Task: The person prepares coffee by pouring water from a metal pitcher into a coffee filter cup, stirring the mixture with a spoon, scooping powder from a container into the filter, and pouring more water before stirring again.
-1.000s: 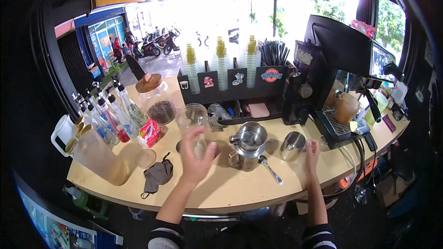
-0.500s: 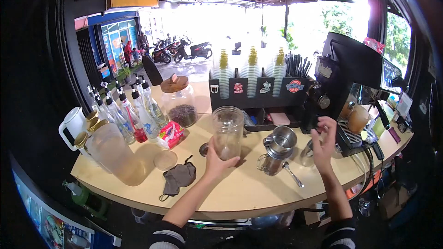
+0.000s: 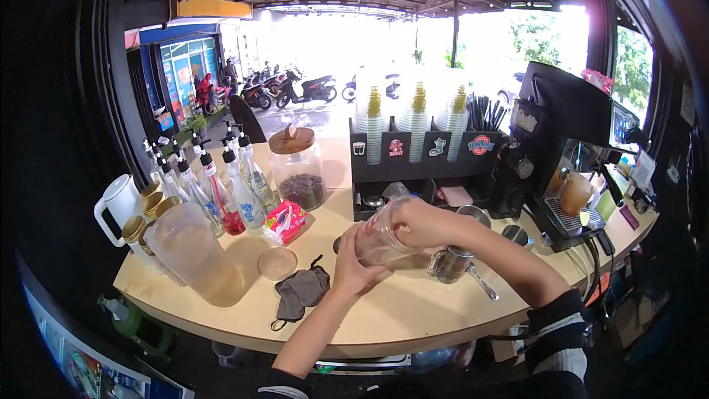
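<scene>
My left hand is wrapped round a clear plastic jar, which leans over to the right above the counter. At the jar's mouth is my right hand, its fingers curled and partly inside the opening; whatever they grip is hidden. Just right of the jar stands a metal cup with a handle, partly behind my right forearm, with a spoon beside it. Another metal cup shows behind my wrist. A dark cloth mask and a round lid lie left of my left hand.
A cloudy plastic pitcher, pump bottles, a red tissue pack and a wooden-lidded jar occupy the left. Behind is a black cup organizer. An espresso machine stands at right.
My right hand has moved left from beside the metal cups to the jar's mouth. The jar, upright before, is now tilted to the right in my left hand.
</scene>
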Available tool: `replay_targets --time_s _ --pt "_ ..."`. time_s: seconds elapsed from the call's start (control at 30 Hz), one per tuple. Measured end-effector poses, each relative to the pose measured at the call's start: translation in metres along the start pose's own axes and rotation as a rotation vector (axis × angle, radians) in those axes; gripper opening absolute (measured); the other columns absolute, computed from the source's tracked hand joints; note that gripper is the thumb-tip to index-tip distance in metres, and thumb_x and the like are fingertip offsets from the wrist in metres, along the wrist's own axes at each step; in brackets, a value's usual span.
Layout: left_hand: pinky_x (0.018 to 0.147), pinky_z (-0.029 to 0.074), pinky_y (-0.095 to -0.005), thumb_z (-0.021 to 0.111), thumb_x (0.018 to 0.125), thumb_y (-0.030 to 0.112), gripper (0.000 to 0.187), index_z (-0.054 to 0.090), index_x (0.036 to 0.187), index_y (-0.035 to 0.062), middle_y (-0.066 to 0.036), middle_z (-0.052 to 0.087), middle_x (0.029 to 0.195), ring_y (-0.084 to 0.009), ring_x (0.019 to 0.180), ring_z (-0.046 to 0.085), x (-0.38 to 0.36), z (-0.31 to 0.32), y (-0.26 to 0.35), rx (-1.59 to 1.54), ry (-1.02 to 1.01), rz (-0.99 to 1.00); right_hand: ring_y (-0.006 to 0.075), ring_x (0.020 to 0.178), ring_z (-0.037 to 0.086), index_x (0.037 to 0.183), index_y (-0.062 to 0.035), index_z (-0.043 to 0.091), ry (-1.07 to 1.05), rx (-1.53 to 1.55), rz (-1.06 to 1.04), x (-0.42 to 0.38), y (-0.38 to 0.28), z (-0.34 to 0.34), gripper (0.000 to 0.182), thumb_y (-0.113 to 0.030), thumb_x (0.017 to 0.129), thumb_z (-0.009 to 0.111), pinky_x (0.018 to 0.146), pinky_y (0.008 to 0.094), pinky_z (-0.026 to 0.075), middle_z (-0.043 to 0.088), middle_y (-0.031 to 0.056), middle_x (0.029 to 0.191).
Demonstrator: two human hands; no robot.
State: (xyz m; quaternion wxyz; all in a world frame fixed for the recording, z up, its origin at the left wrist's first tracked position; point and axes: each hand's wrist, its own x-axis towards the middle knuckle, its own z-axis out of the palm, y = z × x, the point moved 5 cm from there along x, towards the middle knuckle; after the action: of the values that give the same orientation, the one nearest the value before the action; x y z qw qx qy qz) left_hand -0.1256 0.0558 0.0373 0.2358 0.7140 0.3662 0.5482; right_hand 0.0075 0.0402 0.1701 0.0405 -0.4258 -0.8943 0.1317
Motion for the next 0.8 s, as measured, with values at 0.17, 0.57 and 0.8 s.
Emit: replay_targets --time_s 0.17,0.57,0.8 --pt "0.102 0.038 -0.0417 0.086 0.048 0.011 0.100 0.033 0.134 0.0066 -0.015 0.045 0.127 -0.0332 0.119 0.044 0.002 -0.006 0.000 0.061 0.011 0.103 0.0258 0.088 0.061 0.108 -0.0065 0.059 0.068 -0.185 -0.303 0.034 0.036 0.066 0.029 -0.012 0.080 0.059 0.080 0.0361 0.049 0.063 0.0104 0.106" --pt "0.102 0.035 -0.0434 0.086 0.044 0.009 0.106 0.033 0.135 0.0083 -0.016 0.045 0.126 -0.0362 0.117 0.044 0.002 -0.004 -0.004 0.111 -0.002 0.163 0.0278 0.076 0.065 0.087 -0.0065 0.067 0.177 -0.333 -0.139 0.006 -0.003 0.031 0.022 -0.016 0.067 0.069 0.069 0.0378 0.052 0.067 0.0138 0.085" --pt "0.101 0.037 -0.0432 0.087 0.043 0.009 0.108 0.032 0.135 0.0086 -0.016 0.045 0.126 -0.0364 0.117 0.044 0.005 -0.005 -0.003 0.118 -0.008 0.210 0.0297 0.080 0.066 0.091 -0.0059 0.067 0.122 -0.379 -0.159 0.017 0.006 0.045 0.023 -0.015 0.070 0.067 0.071 0.0376 0.053 0.068 0.0170 0.089"
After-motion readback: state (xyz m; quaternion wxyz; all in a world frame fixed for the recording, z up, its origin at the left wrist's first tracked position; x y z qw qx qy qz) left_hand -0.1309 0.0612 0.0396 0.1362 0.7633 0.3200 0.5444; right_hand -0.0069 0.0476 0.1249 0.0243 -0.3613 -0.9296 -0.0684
